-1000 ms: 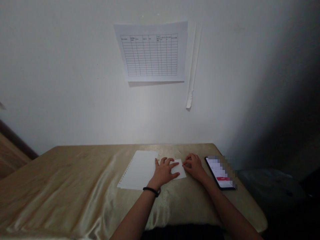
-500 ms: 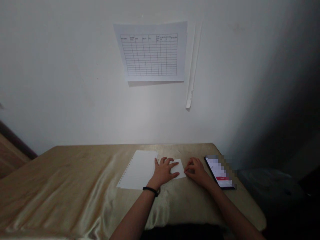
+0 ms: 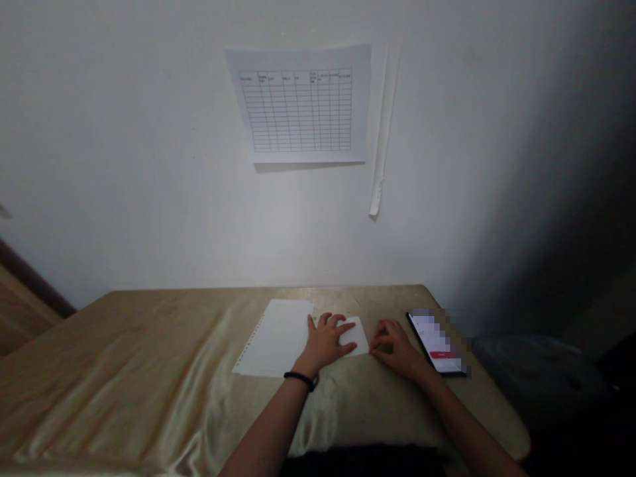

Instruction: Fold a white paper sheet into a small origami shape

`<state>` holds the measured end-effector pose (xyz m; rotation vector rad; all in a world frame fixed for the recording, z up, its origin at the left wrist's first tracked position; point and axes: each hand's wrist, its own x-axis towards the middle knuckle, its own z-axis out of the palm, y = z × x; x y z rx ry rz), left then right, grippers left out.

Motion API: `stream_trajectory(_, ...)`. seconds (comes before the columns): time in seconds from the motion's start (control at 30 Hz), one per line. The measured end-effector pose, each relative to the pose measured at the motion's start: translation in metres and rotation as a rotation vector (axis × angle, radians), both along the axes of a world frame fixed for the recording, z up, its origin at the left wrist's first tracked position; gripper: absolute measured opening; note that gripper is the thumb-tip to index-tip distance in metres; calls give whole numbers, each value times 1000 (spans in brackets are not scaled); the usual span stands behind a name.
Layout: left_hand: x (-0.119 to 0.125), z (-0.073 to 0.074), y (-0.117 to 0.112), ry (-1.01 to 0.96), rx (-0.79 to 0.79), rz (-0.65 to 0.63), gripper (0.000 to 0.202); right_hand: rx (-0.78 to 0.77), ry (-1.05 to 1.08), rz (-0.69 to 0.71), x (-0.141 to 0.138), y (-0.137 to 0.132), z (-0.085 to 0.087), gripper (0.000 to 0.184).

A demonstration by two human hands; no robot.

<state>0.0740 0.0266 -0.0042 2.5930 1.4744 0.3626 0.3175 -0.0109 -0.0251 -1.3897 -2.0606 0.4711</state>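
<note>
Item: small white paper, on the gold tablecloth, at 3 o'clock of the punched sheet stack. Our left hand lies flat on it, fingers spread. Our right hand, fingers curled, pinches its right edge. Phone at 3 o'clock of that hand.

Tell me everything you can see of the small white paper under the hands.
The small white paper is a plain, blank piece, apparently folded, lying flat on the shiny tan cloth. The left hand rests flat on its left part, fingers spread across it. The right hand, fingers curled, meets its right edge near the lower corner. It sits just right of a larger white sheet with punched holes and left of a lit phone. Any crease is hidden.
</note>
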Motion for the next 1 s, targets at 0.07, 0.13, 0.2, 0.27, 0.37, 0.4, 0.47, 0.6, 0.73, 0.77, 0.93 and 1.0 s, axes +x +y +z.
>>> stream_trajectory(0.07, 0, 0, 0, 8, -7, 4, 56, -5, 25, -3, 0, 1, -1, 5)
stream_trajectory(0.13, 0, 0, 0, 8, -9, 5, 56, -2, 56, -18, 0, 2, -3, 5)
stream_trajectory(0.2, 0, 0, 0, 3, -10, 4, 56, 6, 94, -50, 1, 3, -4, 5)
stream_trajectory(0.27, 0, 0, 0, -3, -10, 0, 56, 10, 116, -85, 1, 4, -4, 6)
stream_trajectory(0.37, 0, -1, 1, -5, -3, -1, 56, 13, 79, -92, 0, 4, -4, 7)
stream_trajectory(0.4, 0, -1, 1, -5, -2, 1, 55, 16, 59, -84, 0, 4, -4, 7)
stream_trajectory(0.47, 1, 0, 0, -1, -3, 6, 55, 21, 30, -77, -1, 5, -4, 7)
stream_trajectory(0.6, 1, 1, -1, 15, -9, 7, 56, 2, 0, -117, -4, 10, -4, 7)
stream_trajectory(0.73, 1, 2, -1, 17, -18, 8, 56, -14, -19, -183, -7, 19, -2, 8)
stream_trajectory(0.77, 1, 3, -1, 14, -21, 9, 56, -15, -21, -193, -8, 21, -2, 8)
stream_trajectory(0.93, 2, 4, -2, 17, -43, 15, 56, 0, -28, -230, -12, 36, -1, 8)
stream_trajectory(1.0, 2, 5, -2, 25, -50, 17, 57, 5, -32, -236, -14, 43, -1, 9)
